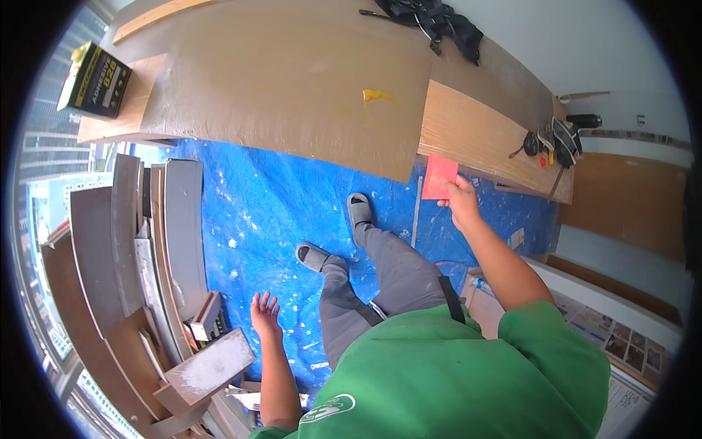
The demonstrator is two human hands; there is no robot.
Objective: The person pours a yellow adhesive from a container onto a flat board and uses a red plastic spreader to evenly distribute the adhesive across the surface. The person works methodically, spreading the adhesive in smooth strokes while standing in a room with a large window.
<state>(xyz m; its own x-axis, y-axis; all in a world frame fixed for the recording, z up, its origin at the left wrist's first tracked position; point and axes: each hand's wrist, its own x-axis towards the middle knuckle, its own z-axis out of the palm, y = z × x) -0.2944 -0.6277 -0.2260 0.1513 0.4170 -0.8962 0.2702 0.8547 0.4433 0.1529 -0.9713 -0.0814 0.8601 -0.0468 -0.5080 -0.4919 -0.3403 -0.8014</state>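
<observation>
My right hand (459,197) pinches a flat, square pink-red spreader (440,177) between thumb and fingers. It is held out near the right edge of a large brown sheet (285,80), whose surface looks shiny and streaked. A yellow smear of what looks like glue (378,96) lies on that sheet. My left hand (265,313) hangs low over the floor covering with its fingers apart and nothing in it. Nearest to it is a short board with a whitish, smeared face (208,369).
A square black and yellow tin (102,79) stands at the far left. Boards (102,256) lean by the windows. Blue sheeting (256,212) covers the floor. Tools and a pouch (559,143) sit on the wooden bench (482,135); a black strapped bag (439,22) lies at the back.
</observation>
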